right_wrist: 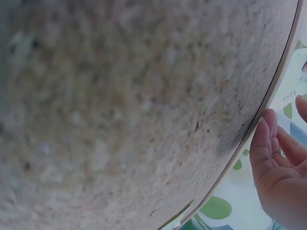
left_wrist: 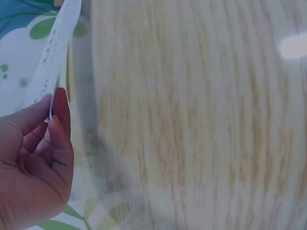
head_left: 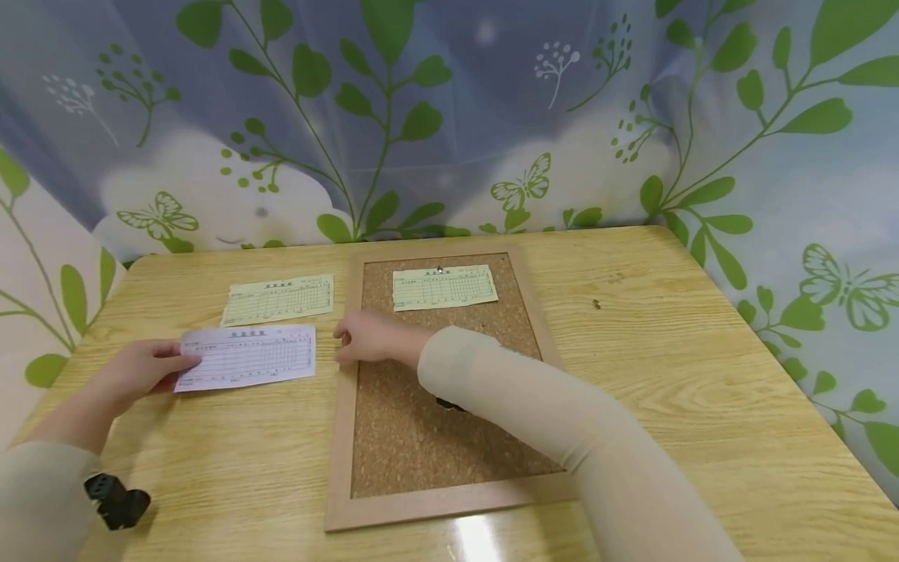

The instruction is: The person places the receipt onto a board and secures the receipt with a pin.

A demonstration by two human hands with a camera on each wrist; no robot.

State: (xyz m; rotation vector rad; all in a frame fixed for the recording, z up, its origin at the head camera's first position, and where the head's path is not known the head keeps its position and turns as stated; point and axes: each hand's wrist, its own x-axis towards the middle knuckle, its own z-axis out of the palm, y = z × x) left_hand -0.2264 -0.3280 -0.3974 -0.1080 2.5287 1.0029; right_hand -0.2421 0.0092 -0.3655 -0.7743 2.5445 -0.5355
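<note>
Your L fingers (left_wrist: 61,148) pinch the white printed form (head_left: 246,357) by its L end, thumb on top, over the counter (head_left: 667,375), L of the corkboard (head_left: 421,437). Your R fingers (right_wrist: 261,148) are loosely curled w/ a small gap to the thumb, nothing visible in them, at the board's L wood frame (head_left: 342,453); can't tell if they touch it. The form's prob. v. light, thin & floppy: likely to sag held by 1 end or crease if squeezed, so take the free R end too, at edge or corner, & keep it taut. Paper looks matte, so slipping's unlikely, but it could tear. Shape: long rectangle, ruled grid. Behind it lies a loose yellow-green form (head_left: 281,300); another pinned yellow-green form (head_left: 445,290) has a shiny tack (head_left: 440,269) at its top edge. Cork's speckled & grainy, frame smooth & pale, counter streaky woodgrain w/ glare.
</note>
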